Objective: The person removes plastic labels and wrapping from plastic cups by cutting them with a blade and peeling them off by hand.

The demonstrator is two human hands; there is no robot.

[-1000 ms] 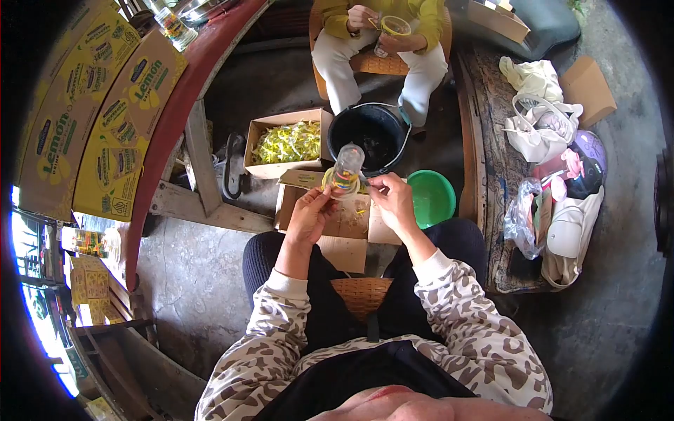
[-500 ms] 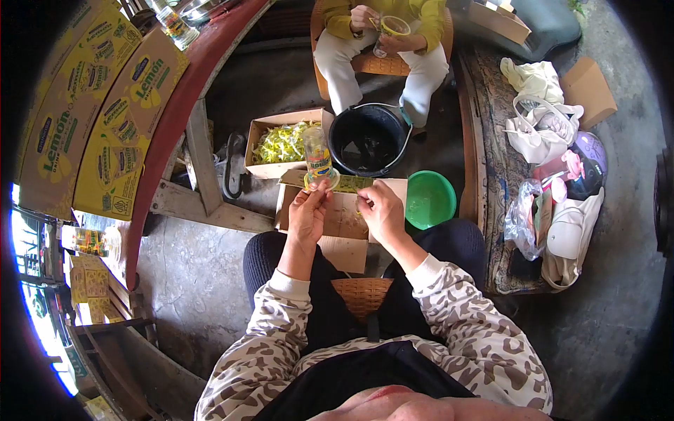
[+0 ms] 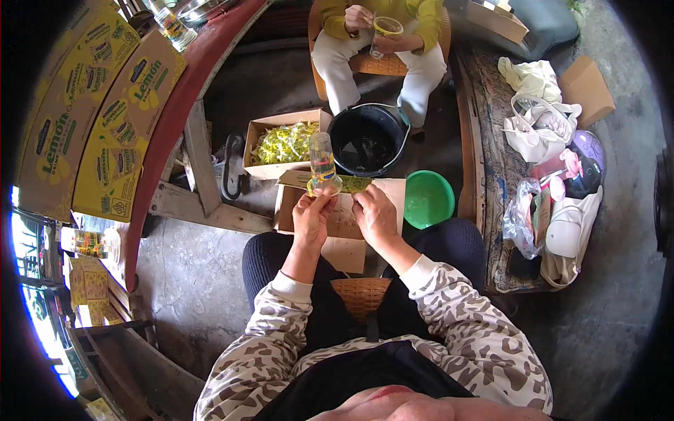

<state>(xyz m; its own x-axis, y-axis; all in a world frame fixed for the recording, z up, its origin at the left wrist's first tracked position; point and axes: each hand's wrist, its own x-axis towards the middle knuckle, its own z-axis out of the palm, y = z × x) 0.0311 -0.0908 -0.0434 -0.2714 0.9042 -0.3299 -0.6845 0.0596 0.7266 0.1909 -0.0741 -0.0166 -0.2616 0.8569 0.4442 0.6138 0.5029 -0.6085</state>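
My left hand [image 3: 311, 219] is closed on the rim of a clear plastic cup [image 3: 322, 156] with a colourful printed label. The cup's base points away from me and its wide rim faces my fingers. To the right of it, my right hand [image 3: 375, 216] has its fingertips pinched together; whatever is in them is too small to make out. Both hands are above an open cardboard box [image 3: 342, 254] between my knees. Beyond it stands a carton of yellow-green strips [image 3: 286, 144].
A black bucket [image 3: 390, 167] and a green basin [image 3: 430, 200] stand ahead. Across from me a seated person [image 3: 342, 59] holds another cup [image 3: 386, 29]. Printed lemon-drink cartons [image 3: 133, 133] are stacked at left. Bags [image 3: 562, 235] lie on a bench at right.
My left hand has shifted slightly right with the cup, which stands more upright in view. My right hand has moved slightly left and down, its fingers still pinched.
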